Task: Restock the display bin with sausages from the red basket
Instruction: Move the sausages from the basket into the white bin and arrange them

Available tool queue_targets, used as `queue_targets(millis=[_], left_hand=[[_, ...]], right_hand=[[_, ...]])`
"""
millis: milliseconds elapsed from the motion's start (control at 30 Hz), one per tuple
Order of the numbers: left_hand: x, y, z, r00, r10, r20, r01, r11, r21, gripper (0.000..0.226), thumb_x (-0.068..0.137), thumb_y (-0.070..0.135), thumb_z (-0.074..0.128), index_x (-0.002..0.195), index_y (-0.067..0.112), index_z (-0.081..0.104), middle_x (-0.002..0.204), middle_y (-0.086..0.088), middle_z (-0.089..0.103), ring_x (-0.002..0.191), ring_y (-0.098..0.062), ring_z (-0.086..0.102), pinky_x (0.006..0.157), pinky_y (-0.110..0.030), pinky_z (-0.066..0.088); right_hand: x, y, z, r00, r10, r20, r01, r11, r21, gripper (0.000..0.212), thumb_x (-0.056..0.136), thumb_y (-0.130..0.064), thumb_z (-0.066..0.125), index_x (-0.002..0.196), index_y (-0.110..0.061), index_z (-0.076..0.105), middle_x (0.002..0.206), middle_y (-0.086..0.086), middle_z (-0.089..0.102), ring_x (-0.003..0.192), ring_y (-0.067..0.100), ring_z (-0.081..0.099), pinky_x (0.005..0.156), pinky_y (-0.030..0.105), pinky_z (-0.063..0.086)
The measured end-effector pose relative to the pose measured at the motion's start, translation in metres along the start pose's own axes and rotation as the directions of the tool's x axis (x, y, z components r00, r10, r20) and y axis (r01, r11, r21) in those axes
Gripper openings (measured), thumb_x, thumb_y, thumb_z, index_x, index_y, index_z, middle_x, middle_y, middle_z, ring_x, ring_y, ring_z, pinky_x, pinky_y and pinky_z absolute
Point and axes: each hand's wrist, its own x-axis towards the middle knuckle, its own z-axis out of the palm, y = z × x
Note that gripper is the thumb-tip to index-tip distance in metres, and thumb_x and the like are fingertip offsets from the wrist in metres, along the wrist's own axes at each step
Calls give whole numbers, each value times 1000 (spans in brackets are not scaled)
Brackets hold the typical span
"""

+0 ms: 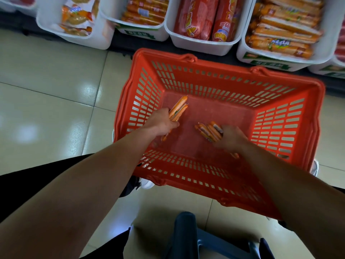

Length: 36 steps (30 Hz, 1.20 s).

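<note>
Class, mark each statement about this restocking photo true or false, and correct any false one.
1. The left hand grips a bunch of orange sausages inside the red basket. True.
2. The right hand holds nothing. False: it grips a second bunch of sausages.
3. The basket is heaped to its rim. False: few sausages show in it, and much of its bottom is bare.
4. White display bins beyond the basket hold packaged sausages. True.
</note>
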Motion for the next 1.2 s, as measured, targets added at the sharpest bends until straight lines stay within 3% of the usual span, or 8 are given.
queue_targets(millis=[200,467,567,733,900,1033,1133,1200], left_hand=[[-26,33,-39,996,70,-56,-68,997,45,45,81,41,75,113,14,60,105,-8,64,99,-27,62,75,-31,43],[-81,103,-106,952,249,-178,-253,967,1,38,81,38,76,109,16,62,102,-5,67,95,-24,64,81,-35,50],[-95,132,-127,930,305,-203,-314,950,-8,40,81,40,76,109,16,62,102,-3,67,94,-23,64,83,-38,52],[-98,168,-145,905,357,-230,-370,929,-14,32,83,39,74,105,24,55,93,2,61,84,-18,60,71,-32,44],[-73,178,-149,909,360,-209,-370,929,-10,30,84,39,74,103,26,54,89,5,61,80,-14,61,70,-33,49],[-41,175,-147,914,351,-205,-365,931,-30,27,85,38,72,102,27,54,90,5,63,80,-13,63,66,-28,49],[-20,174,-148,917,333,-219,-348,937,-36,29,87,37,71,106,24,55,92,3,63,79,-11,62,60,-24,44],[-7,178,-150,917,327,-226,-344,938,-38,33,87,38,71,111,21,56,96,1,65,82,-15,63,64,-26,45]], right_hand=[[-27,-33,-78,992,-90,-87,95,994,54,31,68,-32,84,83,-20,60,78,-1,63,68,13,59,56,27,38],[-119,-59,-197,952,-222,-212,222,975,-24,29,63,-27,84,79,-19,61,67,-2,69,63,16,67,52,27,46],[-144,-60,-244,925,-239,-296,213,970,-119,31,65,-28,85,82,-18,61,72,-3,66,66,13,64,52,26,41],[-152,-49,-308,890,-233,-391,132,955,-267,40,64,-32,86,93,-19,61,82,-2,64,69,10,58,56,29,41],[-113,-37,-330,911,-193,-365,80,950,-303,36,65,-29,85,89,-22,60,80,1,68,66,14,64,57,30,50],[-63,-44,-331,938,-185,-293,66,926,-372,43,71,-28,85,98,-11,56,78,1,65,66,15,62,52,28,45],[-23,-51,-330,951,-193,-243,79,907,-414,40,70,-30,86,94,-14,58,78,3,64,69,18,61,62,35,55],[-3,-48,-325,961,-182,-208,85,912,-402,46,72,-31,85,105,-13,59,85,3,65,73,20,61,62,33,51]])
